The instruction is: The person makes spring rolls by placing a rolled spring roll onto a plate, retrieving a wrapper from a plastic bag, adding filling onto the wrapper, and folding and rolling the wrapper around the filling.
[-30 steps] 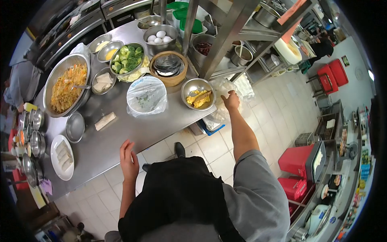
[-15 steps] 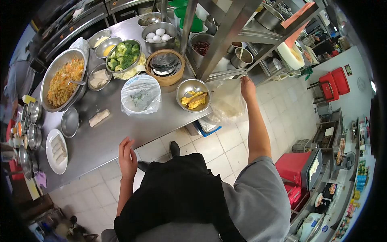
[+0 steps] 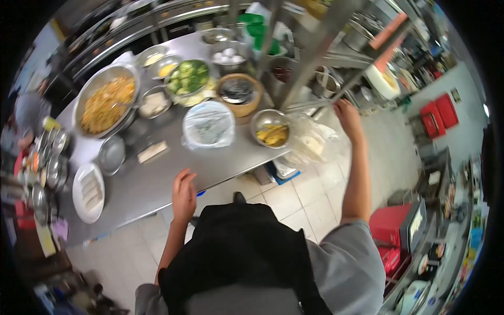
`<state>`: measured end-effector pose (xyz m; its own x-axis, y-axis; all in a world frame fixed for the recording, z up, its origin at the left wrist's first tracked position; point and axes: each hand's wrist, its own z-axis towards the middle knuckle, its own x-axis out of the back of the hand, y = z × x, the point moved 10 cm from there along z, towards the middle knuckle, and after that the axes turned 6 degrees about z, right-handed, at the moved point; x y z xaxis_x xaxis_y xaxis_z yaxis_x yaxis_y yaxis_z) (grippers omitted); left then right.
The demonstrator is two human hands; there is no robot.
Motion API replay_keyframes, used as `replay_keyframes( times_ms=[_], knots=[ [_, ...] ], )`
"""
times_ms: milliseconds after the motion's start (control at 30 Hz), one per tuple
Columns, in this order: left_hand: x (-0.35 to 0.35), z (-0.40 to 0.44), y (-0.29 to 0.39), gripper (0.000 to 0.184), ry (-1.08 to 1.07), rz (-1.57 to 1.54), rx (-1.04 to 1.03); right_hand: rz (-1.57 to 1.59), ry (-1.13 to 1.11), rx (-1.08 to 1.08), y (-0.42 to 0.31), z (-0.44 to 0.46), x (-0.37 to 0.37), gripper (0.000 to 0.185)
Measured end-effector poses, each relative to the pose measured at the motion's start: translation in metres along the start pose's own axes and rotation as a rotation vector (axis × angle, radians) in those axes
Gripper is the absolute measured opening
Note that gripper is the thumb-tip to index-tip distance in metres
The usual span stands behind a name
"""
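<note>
My left hand [image 3: 184, 198] hangs over the near edge of the steel table [image 3: 173, 176], fingers loosely stretched, holding nothing. Toward the shelf frame at the right, my right hand [image 3: 348, 119] has its fingers curled; what is in them, if anything, is blurred. Below and left of it, a clear plastic bag [image 3: 310, 140] droops at the table's corner. Beside the bag stands a steel bowl [image 3: 255, 122] holding yellow pieces of food [image 3: 273, 135]. A round container covered with plastic film [image 3: 209, 125] stands further left. One pale roll [image 3: 153, 151] lies on the steel, and several more rest on a white oval plate [image 3: 81, 211].
Behind are a large bowl of shredded food [image 3: 109, 104], a bowl of broccoli [image 3: 188, 77], a bamboo steamer [image 3: 240, 107] and a pot of eggs [image 3: 229, 56]. A slanting shelf post [image 3: 304, 63] rises near my right hand. Another person [image 3: 32, 113] stands at the far left.
My right hand has moved up toward the shelf frame, and the bag beneath it hangs more bunched. My left hand has changed little; the whole view has shifted.
</note>
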<state>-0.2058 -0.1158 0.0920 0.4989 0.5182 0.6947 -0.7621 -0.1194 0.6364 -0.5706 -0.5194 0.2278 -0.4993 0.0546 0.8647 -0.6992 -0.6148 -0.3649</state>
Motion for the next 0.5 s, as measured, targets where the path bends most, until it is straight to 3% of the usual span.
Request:
replay_keyframes(
  times_ms=[67,200,300,400,500],
  knots=[
    [0.012,0.005,0.002,0.036,0.015,-0.031,0.002,0.086,-0.209,-0.019,-0.1,-0.006,0.007,0.014],
    [0.025,0.014,0.029,0.081,-0.203,-0.165,-0.088,0.337,-0.468,0.183,-0.278,-0.04,-0.032,0.013],
    [0.046,0.012,0.034,0.098,-0.174,-0.227,-0.065,0.554,-0.628,0.282,-0.372,-0.061,-0.062,0.012],
    [0.072,-0.006,0.001,0.083,-0.071,-0.729,0.078,0.776,-0.76,0.196,-0.424,-0.067,-0.104,0.014],
    [0.09,-0.043,-0.074,0.062,-0.035,-0.682,0.325,0.973,-0.858,0.154,-0.454,-0.06,-0.153,0.016]
  ],
)
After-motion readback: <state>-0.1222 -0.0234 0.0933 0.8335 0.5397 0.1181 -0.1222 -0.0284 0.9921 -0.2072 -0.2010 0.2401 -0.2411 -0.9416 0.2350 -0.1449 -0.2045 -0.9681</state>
